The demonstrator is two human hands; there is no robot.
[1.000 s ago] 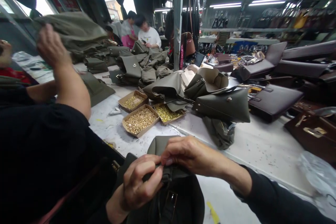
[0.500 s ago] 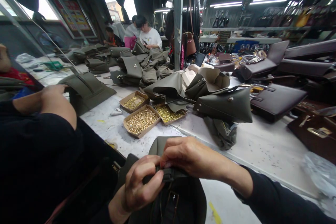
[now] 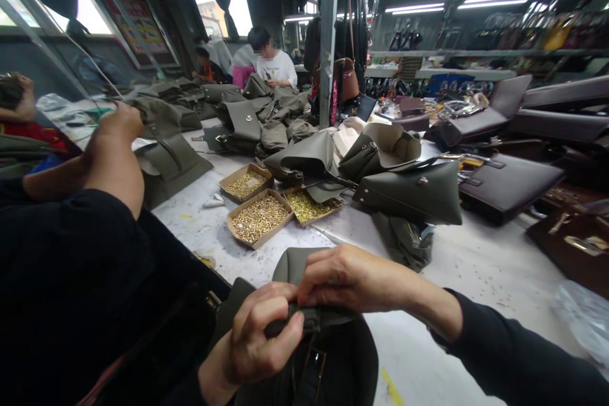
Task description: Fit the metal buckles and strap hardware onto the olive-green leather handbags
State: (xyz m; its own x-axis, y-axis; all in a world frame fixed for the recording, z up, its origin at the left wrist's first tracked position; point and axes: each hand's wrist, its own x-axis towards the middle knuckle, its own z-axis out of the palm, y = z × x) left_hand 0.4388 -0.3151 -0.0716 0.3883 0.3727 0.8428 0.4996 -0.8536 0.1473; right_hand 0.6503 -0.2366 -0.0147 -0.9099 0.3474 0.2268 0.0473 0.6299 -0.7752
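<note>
Low in the middle, both my hands grip the top edge of a dark olive bag (image 3: pixel 328 355) that rests at the near edge of the white table (image 3: pixel 476 273). My left hand (image 3: pixel 261 339) is curled round the rim from below, thumb on top. My right hand (image 3: pixel 342 279) pinches the same rim from above, fingers closed. Inside the bag's mouth a metal buckle (image 3: pixel 309 361) shows. The bag's flap (image 3: pixel 295 263) lies on the table behind my hands.
A co-worker in a black sleeve (image 3: pixel 71 279) at my left handles an olive bag piece (image 3: pixel 166 162). Three cardboard trays of brass rivets (image 3: pixel 259 216) sit mid-table. Olive bags (image 3: pixel 413 190) and brown bags (image 3: pixel 509 184) crowd the back and right. Other people sit far behind.
My hands stay on the bag rim, shifting only slightly. The co-worker's hand came down from overhead with an olive piece, then moved forward over the bag piece on the table.
</note>
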